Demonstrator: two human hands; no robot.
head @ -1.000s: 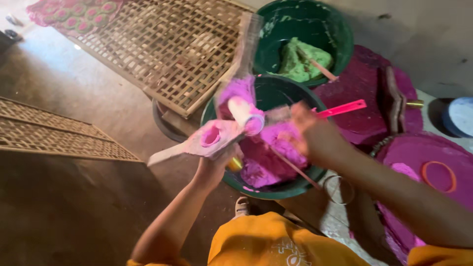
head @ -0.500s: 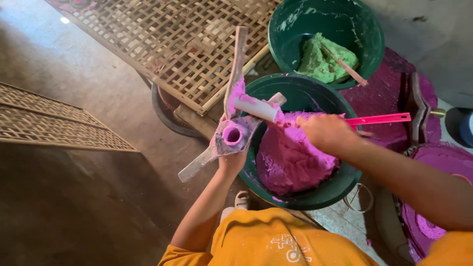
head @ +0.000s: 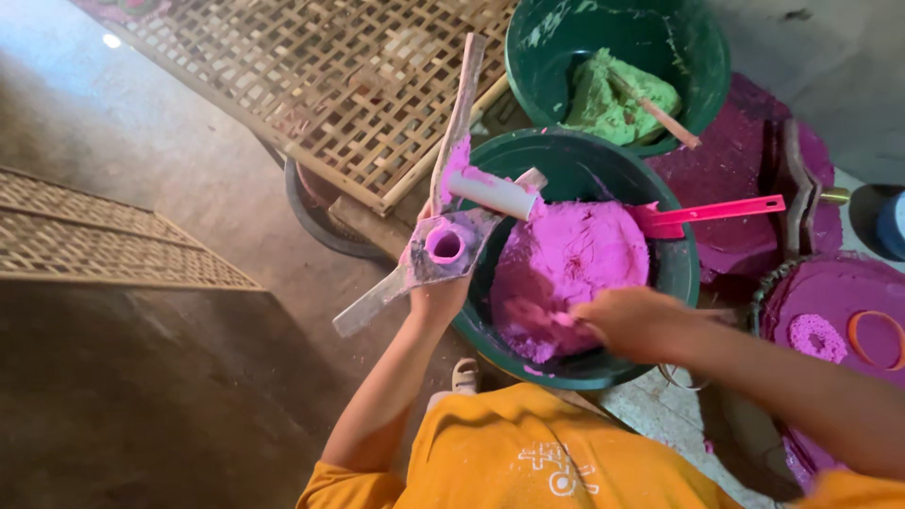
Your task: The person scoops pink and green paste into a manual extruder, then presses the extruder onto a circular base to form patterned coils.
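Right hand (head: 627, 320) dropped into pink paste (head: 566, 269), fingers scooping; left hand (head: 438, 287) still grips press (head: 443, 247).

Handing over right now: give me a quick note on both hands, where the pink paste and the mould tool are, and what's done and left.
Left hand: grips the wooden mould tool beside the basin rim; its round hole is coated pink but open.
Right hand: down in the pink paste, fingers in it.
Green basin holds the paste and a pink stick.
Done: tool smeared.
Left: likely filling the hole.
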